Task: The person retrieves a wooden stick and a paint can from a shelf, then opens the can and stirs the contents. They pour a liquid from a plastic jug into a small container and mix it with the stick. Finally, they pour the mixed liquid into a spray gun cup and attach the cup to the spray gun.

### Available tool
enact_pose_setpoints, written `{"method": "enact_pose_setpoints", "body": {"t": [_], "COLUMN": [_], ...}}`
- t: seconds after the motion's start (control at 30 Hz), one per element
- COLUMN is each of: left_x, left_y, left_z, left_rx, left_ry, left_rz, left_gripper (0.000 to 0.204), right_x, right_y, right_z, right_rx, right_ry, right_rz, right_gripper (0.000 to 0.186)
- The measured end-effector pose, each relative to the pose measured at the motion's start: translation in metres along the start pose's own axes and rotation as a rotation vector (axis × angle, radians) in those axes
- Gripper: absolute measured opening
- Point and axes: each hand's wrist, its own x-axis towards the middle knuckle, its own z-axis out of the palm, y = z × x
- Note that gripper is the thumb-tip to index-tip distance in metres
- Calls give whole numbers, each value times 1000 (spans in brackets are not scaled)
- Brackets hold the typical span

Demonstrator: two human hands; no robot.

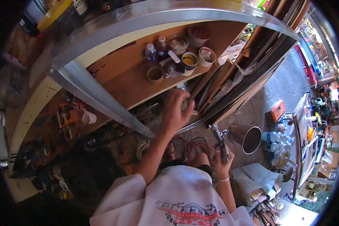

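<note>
My left hand [177,111] is raised in front of the wooden shelf, its fingers apart and slightly curled, with nothing seen in it. It is just below the shelf's front edge, under a small brown cup [154,74]. Down at the right, my right hand [222,162] is closed around the handle of a metal spray gun [219,141]. An open metal cup [246,136] sits beside the gun's head and appears joined to it, its mouth tilted toward me. Part of the grip is hidden by my fingers.
On the shelf [120,84] stand plastic bottles [151,52], an open can with yellow inside [189,59] and several tubs. A metal frame bar [101,100] slants at left. Upright boards [229,86] lean at right. A coiled hose [196,147] and bags [256,179] lie below.
</note>
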Motion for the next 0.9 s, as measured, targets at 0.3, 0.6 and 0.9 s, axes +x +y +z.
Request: {"method": "enact_pose_setpoints", "body": {"t": [0.3, 0.6, 0.9], "left_x": [240, 274, 293], "left_y": [-137, -208, -244], "left_z": [84, 103, 100], "left_rx": [622, 916, 909], "left_ry": [-259, -609, -732], "left_rz": [-351, -314, -209], "left_gripper": [28, 35, 64], "right_x": [-29, -38, -34], "right_y": [2, 15, 4], "right_z": [-10, -30, -46], "right_rx": [6, -8, -153], "right_ry": [148, 202, 243], "right_rz": [48, 80, 10], "right_gripper": [35, 47, 47]}}
